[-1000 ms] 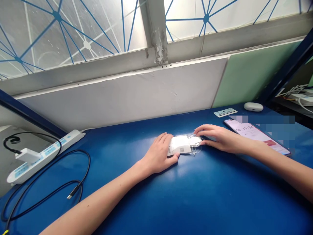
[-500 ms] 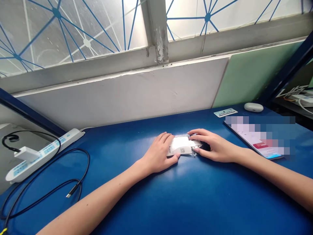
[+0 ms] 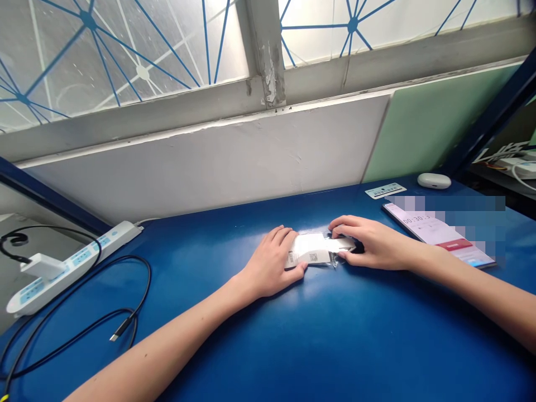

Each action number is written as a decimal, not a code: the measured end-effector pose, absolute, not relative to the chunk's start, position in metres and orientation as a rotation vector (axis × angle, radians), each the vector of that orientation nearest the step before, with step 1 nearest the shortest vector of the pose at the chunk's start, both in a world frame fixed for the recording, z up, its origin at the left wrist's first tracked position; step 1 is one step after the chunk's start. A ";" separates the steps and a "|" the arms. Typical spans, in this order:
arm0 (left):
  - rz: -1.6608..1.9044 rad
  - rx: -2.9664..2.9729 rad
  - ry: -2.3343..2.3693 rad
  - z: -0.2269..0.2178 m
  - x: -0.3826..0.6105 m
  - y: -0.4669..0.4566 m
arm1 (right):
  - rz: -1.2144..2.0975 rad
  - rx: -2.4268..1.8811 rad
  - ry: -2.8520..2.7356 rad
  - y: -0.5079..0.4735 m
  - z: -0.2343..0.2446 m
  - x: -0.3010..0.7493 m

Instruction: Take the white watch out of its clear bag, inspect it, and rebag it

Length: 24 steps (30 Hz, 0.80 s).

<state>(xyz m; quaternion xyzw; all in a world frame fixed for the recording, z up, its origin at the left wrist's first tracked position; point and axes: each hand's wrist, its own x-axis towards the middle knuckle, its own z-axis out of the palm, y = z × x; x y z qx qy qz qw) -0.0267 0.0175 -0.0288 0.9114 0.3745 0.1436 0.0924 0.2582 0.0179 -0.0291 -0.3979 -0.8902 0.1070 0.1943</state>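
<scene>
A small clear plastic packet with a white printed label [image 3: 312, 248] lies flat on the blue table [image 3: 335, 335]. My left hand [image 3: 272, 259] grips its left end, fingers over the top and thumb along the near edge. From the packet's right end sticks out a flat whitish piece [image 3: 344, 244]; its exact kind is hard to make out. My right hand [image 3: 372, 243] pinches around the outer end of this piece, with the fingertips at its far side and the thumb at its near side. Part of the piece is hidden inside the packet.
On the right lies a phone [image 3: 435, 231] with a partly blurred screen. Behind it are a white card [image 3: 385, 190] and a white earbud case [image 3: 434, 181]. At the left are a power strip [image 3: 79, 265] with a plugged-in charger [image 3: 42, 266] and a looped black cable [image 3: 142, 290].
My right hand has moved a little to the right, and more of the whitish piece shows outside the packet. My left hand stays on the packet. The view has shifted slightly.
</scene>
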 end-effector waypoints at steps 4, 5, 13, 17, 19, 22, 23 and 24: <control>0.418 2.709 1.110 -0.028 -0.027 0.017 | 0.337 -1.119 -2.527 0.021 -0.025 0.266; 0.418 2.710 1.109 -0.028 -0.026 0.018 | 0.352 -1.115 -2.525 0.021 -0.025 0.267; 0.440 2.713 1.092 -0.028 -0.027 0.018 | 0.402 -1.056 -2.453 0.018 -0.033 0.255; 0.446 2.730 1.102 -0.028 -0.027 0.019 | 0.417 -1.074 -2.445 0.017 -0.035 0.252; 0.447 2.734 1.113 -0.029 -0.026 0.019 | 0.361 -1.075 -2.462 0.018 -0.036 0.254; 0.446 2.733 1.127 -0.030 -0.026 0.020 | 0.248 -1.081 -2.482 0.021 -0.037 0.258; 0.444 2.733 1.130 -0.030 -0.026 0.020 | 0.205 -1.088 -2.476 0.023 -0.037 0.260; 0.444 2.734 1.131 -0.030 -0.026 0.019 | 0.162 -1.097 -2.458 0.024 -0.037 0.262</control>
